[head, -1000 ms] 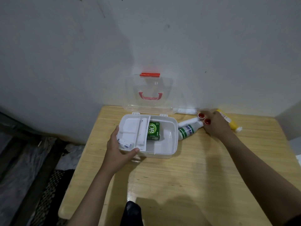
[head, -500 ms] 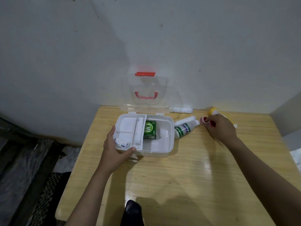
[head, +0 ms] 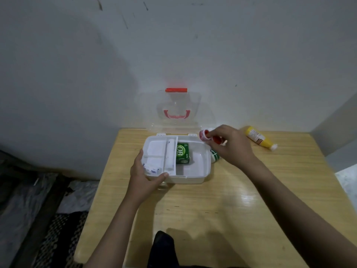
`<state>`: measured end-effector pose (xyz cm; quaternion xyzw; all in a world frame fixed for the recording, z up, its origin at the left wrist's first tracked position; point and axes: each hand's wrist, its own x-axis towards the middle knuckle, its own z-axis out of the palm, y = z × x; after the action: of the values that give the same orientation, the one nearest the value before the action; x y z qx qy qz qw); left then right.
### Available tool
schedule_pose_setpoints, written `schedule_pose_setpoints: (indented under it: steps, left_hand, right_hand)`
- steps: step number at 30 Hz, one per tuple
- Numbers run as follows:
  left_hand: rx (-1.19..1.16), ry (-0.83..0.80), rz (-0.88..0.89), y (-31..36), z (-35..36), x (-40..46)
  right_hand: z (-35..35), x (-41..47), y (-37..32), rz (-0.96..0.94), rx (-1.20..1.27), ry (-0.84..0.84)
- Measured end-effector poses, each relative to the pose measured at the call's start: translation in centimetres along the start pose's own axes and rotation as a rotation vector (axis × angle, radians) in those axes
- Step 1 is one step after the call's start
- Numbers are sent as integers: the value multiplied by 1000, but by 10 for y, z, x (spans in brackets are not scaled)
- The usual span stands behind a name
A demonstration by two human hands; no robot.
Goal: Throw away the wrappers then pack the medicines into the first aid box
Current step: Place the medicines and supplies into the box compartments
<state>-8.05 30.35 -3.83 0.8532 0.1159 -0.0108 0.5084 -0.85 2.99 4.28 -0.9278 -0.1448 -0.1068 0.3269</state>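
The white first aid box (head: pixel 194 178) stands open on the wooden table (head: pixel 222 209), its clear lid (head: pixel 179 111) leaning on the wall. Inside lie a green carton (head: pixel 182 153), a white roll (head: pixel 170 154) in the tray and small sachets (head: pixel 152 169). My left hand (head: pixel 144 177) grips the box's near left corner. My right hand (head: pixel 230 146) holds two small red-capped containers (head: pixel 204 134) above the box's far right corner. A green-and-white bottle (head: pixel 214 156) lies mostly hidden under that hand. A yellow bottle (head: pixel 259 140) lies further right.
The table stands against a grey wall, with another wall at the right. Dark cloth and a patterned mat (head: pixel 58 238) lie on the floor to the left. A dark object (head: pixel 163 248) sits at the table's near edge.
My right hand has lifted the two red-capped containers from beside the yellow bottle and carried them left, over the box's far right corner. My left hand has stayed on the box.
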Motion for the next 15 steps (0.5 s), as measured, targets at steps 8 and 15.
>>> schedule_pose_setpoints:
  steps: [8, 15]
  left_hand:
    - [-13, -30, -5, 3, -2, 0]
    - [-31, -36, 0, 4, -4, -1]
  right_hand:
    - [83, 41, -90, -81, -127, -212]
    - [127, 58, -106, -11, -262, -345]
